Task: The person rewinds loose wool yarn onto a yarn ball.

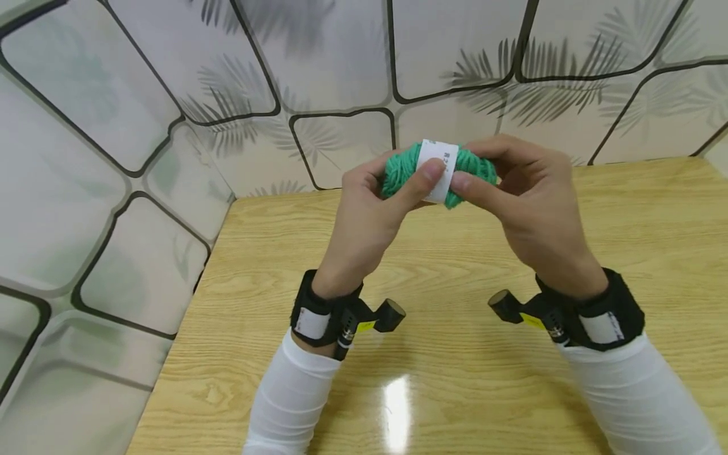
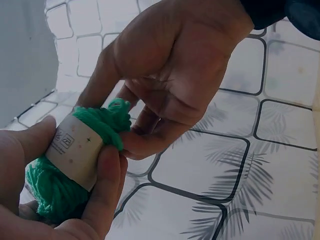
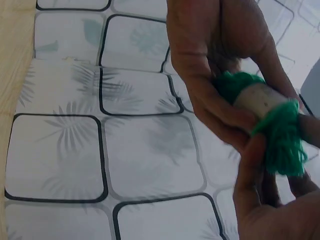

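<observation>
A small skein of green yarn (image 1: 401, 169) is held up between both hands, above the far part of the table. Around its middle runs a white paper label (image 1: 436, 158) with small print. My left hand (image 1: 368, 218) grips the skein's left end, its thumb lying across the label. At the other end, my right hand (image 1: 537, 208) pinches the yarn, with the thumb tip at the label's right edge and fingers behind. Loose loops of yarn (image 2: 119, 106) stick out beside the right fingers in the left wrist view.
The wood-grain table (image 1: 443, 385) lies beneath the forearms. A wall (image 1: 341, 57) with dark-lined panels and leaf prints rises behind it and along the left side. Each wrist wears a black strap (image 1: 311, 319) with a small camera.
</observation>
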Motion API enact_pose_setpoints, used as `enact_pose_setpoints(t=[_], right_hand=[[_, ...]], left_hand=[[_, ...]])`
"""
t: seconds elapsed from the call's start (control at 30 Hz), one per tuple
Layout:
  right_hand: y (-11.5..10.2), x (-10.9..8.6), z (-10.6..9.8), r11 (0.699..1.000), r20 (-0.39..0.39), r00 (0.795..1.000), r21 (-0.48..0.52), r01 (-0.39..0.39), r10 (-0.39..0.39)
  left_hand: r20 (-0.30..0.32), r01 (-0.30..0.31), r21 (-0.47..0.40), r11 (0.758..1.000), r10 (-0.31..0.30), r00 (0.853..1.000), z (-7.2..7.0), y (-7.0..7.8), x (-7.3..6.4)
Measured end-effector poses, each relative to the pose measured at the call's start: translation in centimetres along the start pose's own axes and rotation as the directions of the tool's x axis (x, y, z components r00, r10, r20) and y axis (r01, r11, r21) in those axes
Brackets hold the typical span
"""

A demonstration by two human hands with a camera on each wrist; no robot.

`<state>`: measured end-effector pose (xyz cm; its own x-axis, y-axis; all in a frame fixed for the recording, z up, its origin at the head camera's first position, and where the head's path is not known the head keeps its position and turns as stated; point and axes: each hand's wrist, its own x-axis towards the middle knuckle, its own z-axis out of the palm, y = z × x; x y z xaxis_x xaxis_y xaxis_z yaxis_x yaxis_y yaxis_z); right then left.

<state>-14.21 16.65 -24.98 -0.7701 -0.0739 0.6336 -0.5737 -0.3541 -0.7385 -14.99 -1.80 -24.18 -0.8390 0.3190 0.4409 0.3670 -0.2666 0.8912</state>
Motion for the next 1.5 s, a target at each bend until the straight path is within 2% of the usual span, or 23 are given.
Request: enact_pose_setpoints(t=[0.07, 0.13, 0.23, 0.3, 0.43, 0.53, 0.6, 0.7, 0.73, 0.8, 0.9, 0.97, 1.0, 1.07, 1.13, 1.2, 1.23, 1.3, 1.4, 1.5], right_hand=[[-0.3, 0.1, -0.4, 0.998, 0.072, 0.997, -0.070, -0.001, 0.006], [-0.3, 0.2, -0.6, 0.985, 0.110, 0.993, -0.161, 0.068, -0.051], [0.2, 0.3, -0.5, 0.962, 0.120, 0.980, -0.208, 0.178, -0.156], [0.4, 0.3, -0.5, 0.956, 0.107, 0.976, -0.205, 0.210, -0.191], [0.9, 0.3, -0.5, 0.960, 0.078, 0.974, -0.169, 0.224, -0.213], [1.4, 0.3, -0.2, 0.956, 0.052, 0.971, -0.170, 0.238, -0.233], [1.5, 0.3, -0.1, 0.951, 0.052, 0.973, -0.205, 0.231, -0.225], [1.2, 0.4, -0.6, 0.932, 0.094, 0.984, -0.316, 0.176, -0.153], [1.0, 0.4, -0.8, 0.912, 0.115, 0.985, -0.377, 0.161, -0.127], [0.6, 0.4, -1.2, 0.848, 0.173, 0.982, -0.507, 0.156, -0.077], [0.4, 0.5, -1.2, 0.707, 0.276, 0.959, -0.665, 0.239, -0.065], [0.8, 0.5, -0.8, 0.633, 0.337, 0.938, -0.709, 0.312, -0.084], [1.0, 0.5, -0.6, 0.608, 0.355, 0.930, -0.718, 0.340, -0.100], [1.4, 0.5, -0.3, 0.581, 0.362, 0.922, -0.725, 0.369, -0.135], [1.8, 0.5, -0.2, 0.580, 0.350, 0.923, -0.723, 0.375, -0.161], [2.0, 0.4, -0.4, 0.580, 0.333, 0.926, -0.725, 0.372, -0.177], [2.1, 0.5, -0.6, 0.584, 0.326, 0.928, -0.723, 0.369, -0.182], [2.3, 0.5, -0.7, 0.613, 0.303, 0.934, -0.706, 0.355, -0.191], [2.5, 0.6, -0.9, 0.723, 0.264, 0.944, -0.612, 0.321, -0.196], [2.7, 0.6, -0.9, 0.853, 0.222, 0.954, -0.440, 0.282, -0.201]], left_hand=[[-0.005, 0.006, -0.012, 1.000, -0.006, 1.000, -0.2, 0.1, 0.1], [0.002, 0.014, -0.017, 1.000, -0.014, 1.000, -0.5, 0.2, 0.1], [0.022, 0.030, -0.012, 0.999, -0.029, 0.999, -0.7, 0.3, 0.2], [0.036, 0.042, -0.011, 0.999, -0.042, 0.998, -0.9, 0.4, 0.3], [0.056, 0.055, 0.010, 0.998, -0.056, 0.997, -1.0, 0.4, 0.2], [0.050, 0.040, 0.036, 0.999, -0.041, 0.998, -0.8, 0.3, 0.1], [0.033, 0.024, 0.066, 0.998, -0.027, 0.999, -0.6, 0.2, 0.1], [-0.006, 0.003, 0.139, 0.990, -0.002, 1.000, -0.8, 0.1, 0.1], [-0.018, -0.002, 0.171, 0.985, 0.006, 1.000, -0.9, -0.1, 0.1], [-0.034, -0.001, 0.240, 0.971, 0.009, 0.999, -1.0, -0.3, 0.2], [-0.045, 0.019, 0.325, 0.946, -0.004, 0.999, -1.0, -0.8, 0.3], [-0.048, 0.031, 0.373, 0.927, -0.014, 0.999, -0.8, -0.9, 0.3], [-0.049, 0.033, 0.392, 0.920, -0.015, 0.999, -0.7, -1.0, 0.3], [-0.044, 0.029, 0.422, 0.906, -0.011, 0.999, -0.5, -0.9, 0.2], [-0.036, 0.028, 0.437, 0.899, -0.013, 0.999, -0.5, -0.8, 0.1], [-0.010, 0.030, 0.432, 0.901, -0.028, 1.000, -0.7, -0.7, 0.1], [0.009, 0.031, 0.419, 0.907, -0.039, 0.999, -0.9, -0.6, 0.1], [0.054, 0.038, 0.395, 0.918, -0.065, 0.996, -1.3, -0.3, 0.2], [0.117, 0.044, 0.369, 0.928, -0.093, 0.989, -2.0, 0.1, 0.2], [0.179, 0.048, 0.319, 0.946, -0.110, 0.978, -2.9, 0.4, 0.3]])
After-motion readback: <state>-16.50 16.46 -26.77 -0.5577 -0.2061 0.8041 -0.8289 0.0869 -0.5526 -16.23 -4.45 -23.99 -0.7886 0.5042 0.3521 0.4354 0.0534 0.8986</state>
